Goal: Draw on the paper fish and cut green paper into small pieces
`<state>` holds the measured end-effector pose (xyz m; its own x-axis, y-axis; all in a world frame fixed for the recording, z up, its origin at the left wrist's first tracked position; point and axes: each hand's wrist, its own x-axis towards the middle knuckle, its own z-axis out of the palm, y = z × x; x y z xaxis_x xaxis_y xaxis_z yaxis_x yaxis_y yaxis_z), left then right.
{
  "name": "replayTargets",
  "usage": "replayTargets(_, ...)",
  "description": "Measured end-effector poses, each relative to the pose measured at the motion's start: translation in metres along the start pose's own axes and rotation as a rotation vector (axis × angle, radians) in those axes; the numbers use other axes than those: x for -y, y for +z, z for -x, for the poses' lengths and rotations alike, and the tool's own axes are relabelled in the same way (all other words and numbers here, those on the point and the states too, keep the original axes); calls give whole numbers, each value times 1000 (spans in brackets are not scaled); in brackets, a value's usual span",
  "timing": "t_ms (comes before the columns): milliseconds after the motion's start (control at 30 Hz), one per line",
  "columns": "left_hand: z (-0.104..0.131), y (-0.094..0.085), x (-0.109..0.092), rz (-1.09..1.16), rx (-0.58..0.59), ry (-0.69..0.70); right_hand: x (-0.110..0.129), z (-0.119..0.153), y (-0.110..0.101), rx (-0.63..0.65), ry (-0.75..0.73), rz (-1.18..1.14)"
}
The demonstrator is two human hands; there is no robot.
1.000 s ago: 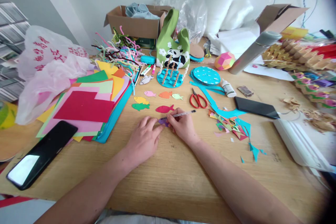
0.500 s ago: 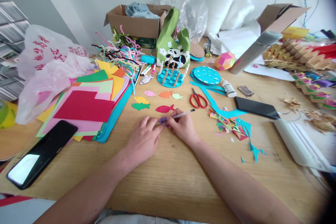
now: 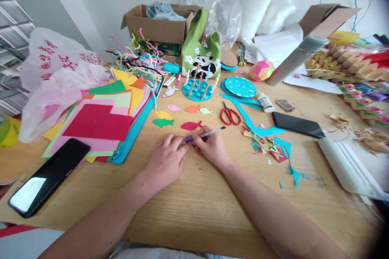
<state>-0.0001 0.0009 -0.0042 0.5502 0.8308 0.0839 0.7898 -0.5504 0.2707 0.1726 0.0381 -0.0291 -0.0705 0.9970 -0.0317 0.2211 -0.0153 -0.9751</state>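
Right hand (image 3: 213,146) grips a pen (image 3: 214,130); a cardboard box (image 3: 153,26) holds pale-blue material (image 3: 164,12).

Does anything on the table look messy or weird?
A bit messy, yes: the colorful paper scraps lie strewn to the right of the right hand, with some blue bits apart from the pile. They look untidy next to the spaced-out paper fish.

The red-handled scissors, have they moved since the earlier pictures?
No. The red-handled scissors lie where they were, judged against the white glue bottle: same gap, same angle.
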Motion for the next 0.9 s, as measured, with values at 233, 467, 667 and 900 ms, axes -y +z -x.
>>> replayTargets(233, 1, 0, 0, -3, -12, -4, 2, 1, 0, -36, -5, -21)
replayTargets(467, 1, 2, 0, -11, -29, -6, -3, -2, 1, -141, -40, -27)
replayTargets(667, 0, 0, 0, -5, -13, 1, -5, -3, 2, -87, -19, -28)
replayTargets(900, 1, 0, 0, -13, -6, -4, -2, -2, 2, -73, -32, -11)
